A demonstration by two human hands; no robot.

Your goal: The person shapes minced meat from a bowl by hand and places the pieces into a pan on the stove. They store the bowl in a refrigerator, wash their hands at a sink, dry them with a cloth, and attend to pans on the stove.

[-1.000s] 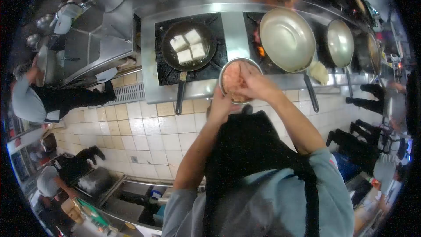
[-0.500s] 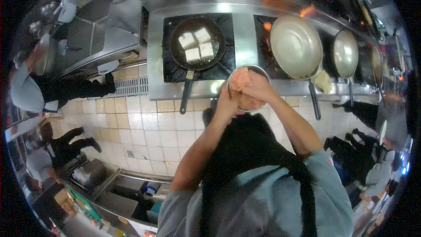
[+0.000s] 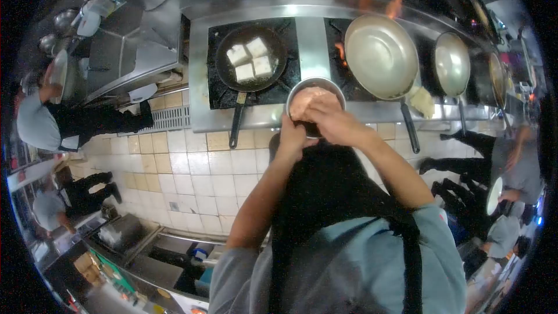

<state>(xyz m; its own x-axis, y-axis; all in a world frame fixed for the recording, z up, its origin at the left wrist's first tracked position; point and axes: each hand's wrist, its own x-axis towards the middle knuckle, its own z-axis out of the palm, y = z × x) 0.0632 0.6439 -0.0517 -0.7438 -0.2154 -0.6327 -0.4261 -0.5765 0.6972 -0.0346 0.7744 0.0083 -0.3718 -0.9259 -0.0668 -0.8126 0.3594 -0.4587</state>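
Observation:
A round metal bowl (image 3: 342, 96) is held at the stove's front edge, with a pinkish-orange mass (image 3: 302, 100) inside. My left hand (image 3: 292, 138) grips its lower left rim. Reaching into the bowl from the right, my right hand (image 3: 332, 121) has its fingers bent against the pinkish mass. To the upper left, a dark frying pan (image 3: 256, 33) on the burner contains several white blocks (image 3: 253, 60). A large light-coloured pan (image 3: 382, 55) with nothing in it sits to the right of the bowl.
A smaller pan (image 3: 451, 64) stands farther right. A yellowish cloth (image 3: 421, 102) lies by the large pan's handle. Flames (image 3: 394, 6) rise behind that pan. People stand at the left (image 3: 39, 122) and right (image 3: 517, 163). Counter bins (image 3: 165, 261) are behind me, beyond the tiled floor (image 3: 197, 180).
The bowl and both hands have shifted slightly left in view, along with the stove. My right hand has moved from the bowl's upper right side down over the pinkish mass.

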